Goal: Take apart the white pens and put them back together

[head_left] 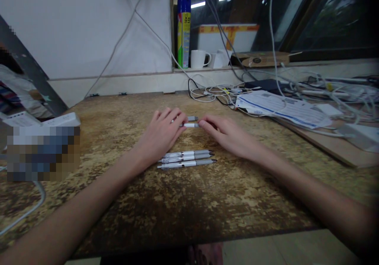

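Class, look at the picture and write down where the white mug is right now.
In the head view, the white mug stands on the window ledge, immediately right of the tall spray can.

Both bare forearms slant inward from the lower corners; the left hand [167,129] lies palm-down, fingers spread and tips curled, the right hand [226,133] turned sideways, thumb and forefinger nearly meeting (its other fingers tucked mostly out of sight).
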`<state>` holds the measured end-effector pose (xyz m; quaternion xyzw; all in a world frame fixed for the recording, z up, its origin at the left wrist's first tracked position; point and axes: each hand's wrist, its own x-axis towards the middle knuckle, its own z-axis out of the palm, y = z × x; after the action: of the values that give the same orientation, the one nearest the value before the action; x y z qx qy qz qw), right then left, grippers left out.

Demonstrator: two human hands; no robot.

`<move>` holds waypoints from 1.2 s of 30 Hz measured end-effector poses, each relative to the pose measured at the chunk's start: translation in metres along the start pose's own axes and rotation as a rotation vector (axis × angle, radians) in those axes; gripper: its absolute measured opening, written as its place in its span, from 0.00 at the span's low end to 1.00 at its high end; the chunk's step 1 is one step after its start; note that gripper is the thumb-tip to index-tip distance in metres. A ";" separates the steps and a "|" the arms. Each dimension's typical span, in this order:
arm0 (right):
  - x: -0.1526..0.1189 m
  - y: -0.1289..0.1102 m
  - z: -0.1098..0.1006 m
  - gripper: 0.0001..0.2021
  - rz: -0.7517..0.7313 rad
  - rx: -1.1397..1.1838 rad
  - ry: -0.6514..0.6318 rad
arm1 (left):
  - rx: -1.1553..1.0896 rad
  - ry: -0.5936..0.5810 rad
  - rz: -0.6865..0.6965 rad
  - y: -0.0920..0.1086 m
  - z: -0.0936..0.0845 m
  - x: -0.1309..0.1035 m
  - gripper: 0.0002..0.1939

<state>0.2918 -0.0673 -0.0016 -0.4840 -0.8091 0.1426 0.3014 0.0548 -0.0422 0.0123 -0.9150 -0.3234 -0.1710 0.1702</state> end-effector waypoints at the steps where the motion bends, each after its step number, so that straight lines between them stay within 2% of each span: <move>1: 0.000 -0.001 0.001 0.19 -0.001 -0.006 -0.010 | -0.006 -0.002 -0.004 0.001 -0.001 0.000 0.13; 8: -0.002 -0.002 0.003 0.21 0.036 -0.077 -0.026 | -0.129 -0.042 0.002 0.009 0.002 0.000 0.13; 12: -0.003 -0.001 0.006 0.21 0.042 -0.100 -0.039 | -0.118 -0.075 -0.019 0.013 0.002 -0.002 0.13; 19: -0.004 -0.005 0.012 0.19 0.037 -0.142 -0.053 | -0.129 -0.126 -0.140 0.022 -0.008 -0.004 0.14; 26: -0.005 -0.013 0.010 0.16 -0.054 -0.171 -0.035 | -0.174 -0.198 -0.301 0.026 -0.015 0.000 0.17; 36: -0.003 -0.008 0.016 0.15 -0.172 -0.205 -0.002 | -0.379 -0.267 -0.335 0.017 -0.017 0.003 0.17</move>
<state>0.2770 -0.0731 -0.0113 -0.4408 -0.8582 0.0335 0.2607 0.0646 -0.0606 0.0254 -0.8787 -0.4519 -0.1322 -0.0784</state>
